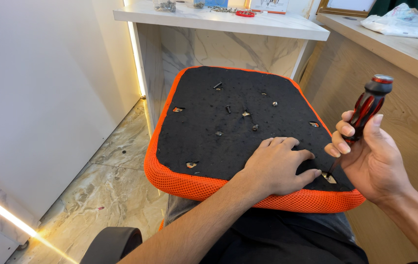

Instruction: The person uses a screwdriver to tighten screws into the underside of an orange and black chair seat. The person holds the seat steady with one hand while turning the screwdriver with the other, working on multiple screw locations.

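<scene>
Marble counter behind, your left hand (277, 166) flat, steadying the seat cushion (218, 132), your right hand (365, 156) gripping the screwdriver (368, 110) at lower right, driving a screw; keep it upright

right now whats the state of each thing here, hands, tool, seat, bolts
left hand, flat on the seat, palm down
right hand, gripping the screwdriver
screwdriver, tilted, tip in the near right hole
seat cushion, upside down, black underside up, resting on the lap
loose bolts, lying on the underside
plastic bag, crumpled on the wooden counter
</scene>
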